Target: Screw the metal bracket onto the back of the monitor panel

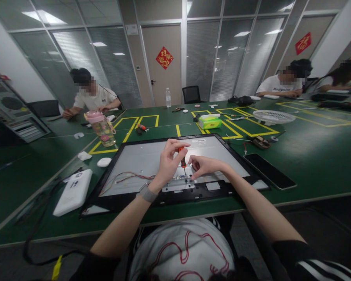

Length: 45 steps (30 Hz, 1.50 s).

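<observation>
A screwdriver (183,162) with a red and black handle stands nearly upright over the lower middle of a flat display panel (128,156). My left hand (171,160), with a watch on the wrist, is closed around the handle's upper part. The blade's tip meets a small metal bracket area (181,182) at the panel's near edge. Close beside the shaft is my right hand (203,166), its thumb and forefinger apart and its other fingers curled. Thin coloured wires (131,175) run leftward across the grey metal back. A black frame surrounds the panel.
Left of the panel are a white power bank (74,193), a white mouse-like object (104,162) and a pink-lided bottle (101,128). A black phone (269,171) lies right. Beyond are a tissue pack (210,121), red-handled pliers (140,127) and a white basket (273,116). Several people sit across the table.
</observation>
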Motion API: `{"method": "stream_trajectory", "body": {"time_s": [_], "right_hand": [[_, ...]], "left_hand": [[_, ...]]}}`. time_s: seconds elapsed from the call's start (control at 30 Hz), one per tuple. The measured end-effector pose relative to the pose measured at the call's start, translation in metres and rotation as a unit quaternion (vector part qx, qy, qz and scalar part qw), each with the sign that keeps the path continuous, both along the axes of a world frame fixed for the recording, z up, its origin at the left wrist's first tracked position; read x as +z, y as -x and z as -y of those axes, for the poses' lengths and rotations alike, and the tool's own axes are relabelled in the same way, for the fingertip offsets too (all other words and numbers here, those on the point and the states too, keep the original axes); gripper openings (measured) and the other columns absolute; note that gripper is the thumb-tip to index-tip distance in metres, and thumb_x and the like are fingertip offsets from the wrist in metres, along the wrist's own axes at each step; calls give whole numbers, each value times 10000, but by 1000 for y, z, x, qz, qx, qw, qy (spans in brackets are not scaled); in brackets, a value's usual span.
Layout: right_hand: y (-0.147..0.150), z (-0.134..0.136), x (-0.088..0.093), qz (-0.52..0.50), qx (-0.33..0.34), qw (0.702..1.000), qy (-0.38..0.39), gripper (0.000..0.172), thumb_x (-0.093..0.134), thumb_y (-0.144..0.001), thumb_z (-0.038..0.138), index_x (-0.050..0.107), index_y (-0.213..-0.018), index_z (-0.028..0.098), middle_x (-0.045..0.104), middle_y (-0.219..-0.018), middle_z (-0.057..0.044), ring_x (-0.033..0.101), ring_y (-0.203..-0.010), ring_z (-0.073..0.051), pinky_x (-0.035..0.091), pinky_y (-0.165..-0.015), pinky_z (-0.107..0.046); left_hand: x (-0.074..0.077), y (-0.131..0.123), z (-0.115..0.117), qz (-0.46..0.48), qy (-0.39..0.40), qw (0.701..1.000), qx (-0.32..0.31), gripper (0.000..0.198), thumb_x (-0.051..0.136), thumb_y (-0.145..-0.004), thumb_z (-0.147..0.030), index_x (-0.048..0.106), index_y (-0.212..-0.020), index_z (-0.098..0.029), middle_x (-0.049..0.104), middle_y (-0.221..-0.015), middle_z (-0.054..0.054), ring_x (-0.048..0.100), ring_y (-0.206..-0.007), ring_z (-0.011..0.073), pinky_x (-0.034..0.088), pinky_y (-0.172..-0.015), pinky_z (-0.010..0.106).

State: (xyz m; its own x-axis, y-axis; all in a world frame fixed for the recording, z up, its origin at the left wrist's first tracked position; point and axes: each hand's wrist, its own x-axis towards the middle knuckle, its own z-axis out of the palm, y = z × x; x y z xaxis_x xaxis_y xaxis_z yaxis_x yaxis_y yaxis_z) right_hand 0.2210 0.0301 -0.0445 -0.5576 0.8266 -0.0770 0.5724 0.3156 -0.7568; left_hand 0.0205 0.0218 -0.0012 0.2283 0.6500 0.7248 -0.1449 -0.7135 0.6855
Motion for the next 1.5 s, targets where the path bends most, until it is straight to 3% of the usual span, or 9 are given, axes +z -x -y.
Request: {"method": "stream_trajectory", "body": {"time_s": [0.13,0.3,0.5,0.7,0.8,1.03,1.23,1.33,1.5], "right_hand": [[0,0,1,1,-3,1000,4,645,830,-556,539,446,-948,199,504,-631,88,496,-579,-123,352,-533,-238],[0,0,1,2,-3,1000,5,641,836,-549,530,443,-933,199,502,-626,89,492,-573,-119,350,-528,-233],[1,1,2,3,-5,1000,1,655,830,-546,550,443,-939,197,508,-626,85,492,-576,-126,354,-534,-238],[1,2,4,9,-11,1000,5,677,829,-527,578,457,-939,191,517,-641,81,495,-585,-123,357,-545,-242],[2,2,3,12,-14,1000,7,676,827,-528,580,457,-940,193,517,-636,86,494,-579,-117,359,-542,-237],[1,1,2,11,-10,1000,0,678,823,-532,586,455,-950,198,514,-634,88,503,-581,-123,360,-544,-241],[1,0,1,8,-15,1000,7,693,829,-518,584,455,-956,197,510,-631,91,495,-574,-120,354,-544,-241],[2,1,2,7,-13,1000,9,685,830,-525,577,452,-950,194,506,-625,91,485,-569,-118,350,-537,-238],[2,2,4,18,-8,1000,-4,668,827,-535,580,462,-939,192,516,-648,76,493,-591,-126,356,-552,-244]], "left_hand": [[-2,1,0,-4,62,997,-47,318,403,-942,-261,683,-1082,-205,648,-1053,74,612,-909,163,475,-835,300],[-1,-1,4,-5,70,997,-30,302,470,-930,-302,626,-1168,-200,682,-1002,74,631,-834,150,491,-779,288],[2,1,3,-25,18,999,27,147,648,-823,-264,716,-945,-217,588,-863,28,563,-815,136,453,-768,264],[1,2,2,-10,37,999,-18,318,410,-932,-234,682,-1093,-209,655,-1003,61,593,-910,168,448,-861,326],[2,3,3,-13,53,998,-12,303,445,-927,-253,665,-1129,-202,664,-952,56,607,-863,163,461,-824,314],[5,2,5,-24,8,999,24,145,634,-827,-262,721,-938,-230,568,-854,28,555,-809,141,449,-731,261],[2,3,2,-21,34,999,-30,310,424,-934,-255,674,-1114,-223,625,-1069,66,588,-946,169,444,-868,316],[3,3,3,-21,38,999,-23,276,473,-920,-251,671,-1109,-220,622,-965,54,588,-884,156,455,-822,296],[6,2,6,-21,6,1000,18,126,643,-824,-268,712,-917,-219,548,-862,32,543,-798,142,453,-715,259]]}}
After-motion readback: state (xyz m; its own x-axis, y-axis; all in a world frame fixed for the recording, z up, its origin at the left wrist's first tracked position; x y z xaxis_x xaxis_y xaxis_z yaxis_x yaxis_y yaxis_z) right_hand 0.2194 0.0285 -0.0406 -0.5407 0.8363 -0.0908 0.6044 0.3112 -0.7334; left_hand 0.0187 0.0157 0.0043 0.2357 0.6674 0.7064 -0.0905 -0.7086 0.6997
